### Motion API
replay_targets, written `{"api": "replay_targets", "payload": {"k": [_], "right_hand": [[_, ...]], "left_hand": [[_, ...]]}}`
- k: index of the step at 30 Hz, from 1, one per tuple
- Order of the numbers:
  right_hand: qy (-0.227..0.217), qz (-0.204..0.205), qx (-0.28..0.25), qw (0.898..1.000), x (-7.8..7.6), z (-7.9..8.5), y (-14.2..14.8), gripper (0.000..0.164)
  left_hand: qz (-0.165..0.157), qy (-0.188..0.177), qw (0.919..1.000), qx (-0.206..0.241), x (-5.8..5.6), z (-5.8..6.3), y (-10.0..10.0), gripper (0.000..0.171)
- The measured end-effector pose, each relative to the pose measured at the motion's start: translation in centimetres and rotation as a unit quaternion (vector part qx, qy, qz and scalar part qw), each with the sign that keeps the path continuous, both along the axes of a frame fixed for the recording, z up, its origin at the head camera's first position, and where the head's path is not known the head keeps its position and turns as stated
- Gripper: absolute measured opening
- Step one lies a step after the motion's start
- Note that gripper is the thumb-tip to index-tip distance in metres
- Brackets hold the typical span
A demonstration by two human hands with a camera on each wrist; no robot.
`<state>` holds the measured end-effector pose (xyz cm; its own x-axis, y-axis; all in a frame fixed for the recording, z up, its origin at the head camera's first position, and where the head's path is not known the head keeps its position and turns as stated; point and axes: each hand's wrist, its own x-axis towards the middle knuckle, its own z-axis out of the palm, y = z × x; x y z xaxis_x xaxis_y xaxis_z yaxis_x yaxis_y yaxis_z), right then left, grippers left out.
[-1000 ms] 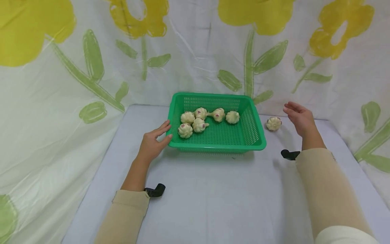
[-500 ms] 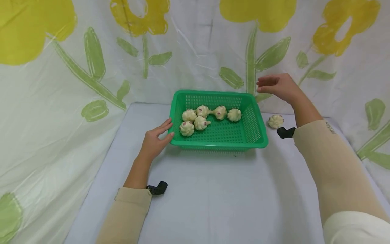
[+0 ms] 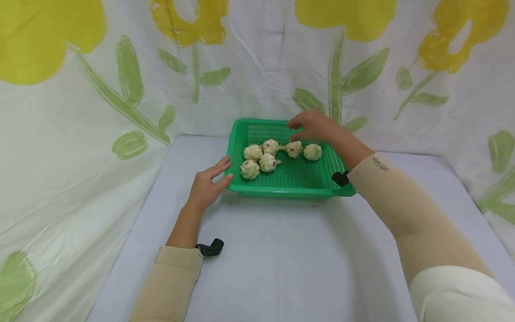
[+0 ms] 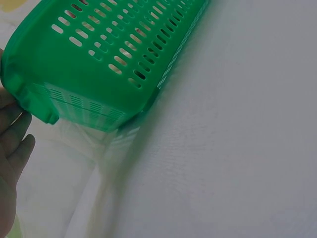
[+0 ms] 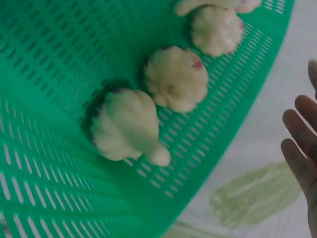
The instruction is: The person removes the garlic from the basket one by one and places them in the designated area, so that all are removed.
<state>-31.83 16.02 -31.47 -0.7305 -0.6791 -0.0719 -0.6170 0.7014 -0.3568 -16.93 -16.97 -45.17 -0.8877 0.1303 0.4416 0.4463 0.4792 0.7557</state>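
A green plastic basket [image 3: 289,191] with slotted sides stands at the back of the table, with several pale garlic bulbs [image 3: 250,170] inside. Against its left rim rests my left hand [image 3: 207,185], fingers and thumb extended. The left wrist view catches those fingers [image 4: 12,131] beside the basket's corner [image 4: 47,111]. My right hand [image 3: 311,126] is over the back right of the basket, above a garlic bulb [image 3: 294,149]. From the right wrist, its fingers [image 5: 299,131] appear stretched out and holding nothing, while a stemmed garlic bulb [image 5: 128,126] lies below in the basket.
White cloth covers the table [image 3: 257,259]. Close behind the basket hangs a pale curtain [image 3: 257,76] with yellow flowers. The right forearm [image 3: 402,205] crosses the basket's right end and hides the table just beyond it.
My right hand has swung left from the table's right side to over the basket. The lone garlic bulb right of the basket is now hidden behind the arm. The left hand keeps its place.
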Motion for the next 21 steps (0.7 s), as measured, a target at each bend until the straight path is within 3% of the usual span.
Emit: {"api": "replay_targets", "payload": {"k": [7,11,17,21], "right_hand": [[0.012,0.042,0.098,0.994,0.1,-2.3,-3.2,0.05],[-0.022,0.064,0.097,0.993,-0.3,-3.7,-4.5,0.051],[-0.081,0.054,0.094,0.991,-0.9,-5.1,-5.4,0.057],[-0.096,0.064,0.11,0.987,-1.1,-5.6,-5.8,0.06]], "left_hand": [[-0.003,-0.009,1.0,0.0,0.0,0.1,-0.2,0.043],[-0.002,-0.005,1.0,0.0,0.0,0.1,-0.3,0.043],[-0.006,-0.001,1.0,-0.001,0.0,-0.1,-0.3,0.043],[-0.009,0.008,0.9999,-0.006,-0.1,-0.1,-0.3,0.043]]}}
